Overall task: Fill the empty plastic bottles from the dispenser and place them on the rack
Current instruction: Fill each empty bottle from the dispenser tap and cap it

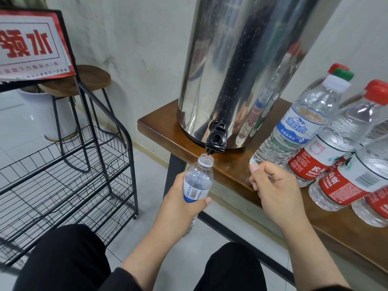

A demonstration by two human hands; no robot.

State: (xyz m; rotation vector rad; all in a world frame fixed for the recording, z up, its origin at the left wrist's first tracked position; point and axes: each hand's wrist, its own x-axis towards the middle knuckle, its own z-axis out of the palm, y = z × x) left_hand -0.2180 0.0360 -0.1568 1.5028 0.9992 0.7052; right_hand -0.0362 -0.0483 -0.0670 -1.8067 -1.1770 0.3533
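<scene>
My left hand (184, 203) grips an uncapped clear plastic bottle with a blue label (198, 179). Its open mouth sits just under the black tap (216, 139) of the steel dispenser (241, 66). My right hand (273, 185) hovers over the table edge to the right of the tap, fingers curled; whether it holds anything small I cannot tell. Several capped bottles stand on the table at the right, one with a blue label (298, 124), others with red labels (323, 158). The black wire rack (69, 164) stands on the floor at the left, its shelves bare.
The brown wooden table (159, 124) carries the dispenser. A red and white sign (31, 45) tops the rack. A round wooden stool (84, 80) stands behind the rack by the wall. My knees in black trousers (69, 259) fill the bottom of the view.
</scene>
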